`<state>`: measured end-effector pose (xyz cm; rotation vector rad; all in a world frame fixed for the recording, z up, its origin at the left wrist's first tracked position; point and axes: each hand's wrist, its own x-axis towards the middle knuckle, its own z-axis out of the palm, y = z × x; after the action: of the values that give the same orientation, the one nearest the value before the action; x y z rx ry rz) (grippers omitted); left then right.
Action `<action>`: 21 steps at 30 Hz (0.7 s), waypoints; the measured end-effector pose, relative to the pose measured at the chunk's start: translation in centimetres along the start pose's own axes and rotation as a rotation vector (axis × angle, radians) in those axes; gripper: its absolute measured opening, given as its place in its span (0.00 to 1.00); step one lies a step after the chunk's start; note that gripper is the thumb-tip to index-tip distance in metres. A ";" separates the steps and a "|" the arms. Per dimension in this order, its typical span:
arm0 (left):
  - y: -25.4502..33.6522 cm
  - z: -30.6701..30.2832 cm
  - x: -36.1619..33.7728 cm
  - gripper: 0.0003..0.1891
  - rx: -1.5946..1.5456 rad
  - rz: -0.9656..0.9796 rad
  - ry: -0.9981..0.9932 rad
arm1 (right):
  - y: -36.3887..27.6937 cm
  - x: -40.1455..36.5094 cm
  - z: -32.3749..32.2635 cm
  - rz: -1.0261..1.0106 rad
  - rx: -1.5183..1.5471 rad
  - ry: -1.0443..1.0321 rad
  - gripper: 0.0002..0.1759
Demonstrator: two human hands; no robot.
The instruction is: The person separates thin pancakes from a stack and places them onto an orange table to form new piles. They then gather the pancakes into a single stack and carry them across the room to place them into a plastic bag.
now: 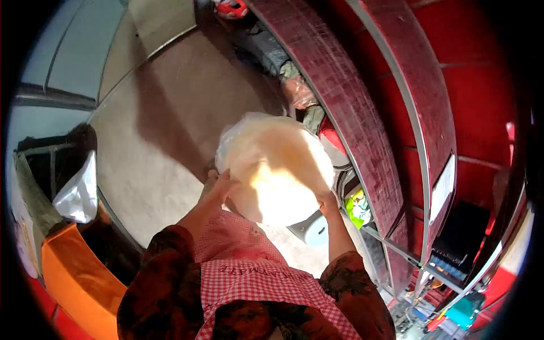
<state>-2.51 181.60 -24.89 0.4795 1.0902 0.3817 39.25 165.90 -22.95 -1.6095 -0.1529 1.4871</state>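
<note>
A large round pale basin (280, 153) is held out in front of my body, with strong sunlight and a shadow across it. Translucent plastic shows along its far left edge. My left hand (222, 186) grips the near left side, thumb toward the rim. On the near right side, my right hand (325, 203) is closed on the edge, its fingers partly hidden. Glare keeps me from telling what the basin contains. Below it hangs my red-and-white checked apron (243, 280).
Dark red shelves (357, 102) curve along the right, with bags (298, 92) and a green packet (358, 208) beneath. A white lidded container (317, 231) stands below the basin. Left are an orange panel (79, 272) and a silvery sheet (79, 192). The floor (133, 164) is pale.
</note>
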 end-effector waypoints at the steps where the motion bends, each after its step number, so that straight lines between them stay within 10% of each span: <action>1: -0.4 -0.2 0.3 0.26 0.010 0.029 0.003 | 0.0 0.2 0.6 -0.012 -0.004 0.032 0.22; 10: -2.5 1.3 -1.3 0.20 0.316 0.373 0.103 | -2.1 -0.8 1.4 0.135 -0.231 0.107 0.04; 14: 2.1 -0.4 -1.1 0.22 0.518 0.240 0.264 | -3.8 -1.9 5.1 0.207 -0.372 0.271 0.07; 17: 1.5 -2.0 -0.4 0.28 0.693 0.694 0.469 | -2.5 -1.4 3.6 0.178 -0.252 0.262 0.18; 21: -4.7 -3.2 3.5 0.30 -0.342 0.115 0.261 | -2.8 -3.1 4.8 0.257 0.218 0.144 0.38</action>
<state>-3.72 180.05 -31.29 0.1905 1.2212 0.7337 35.70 168.05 -18.13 -1.5938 0.2976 1.5132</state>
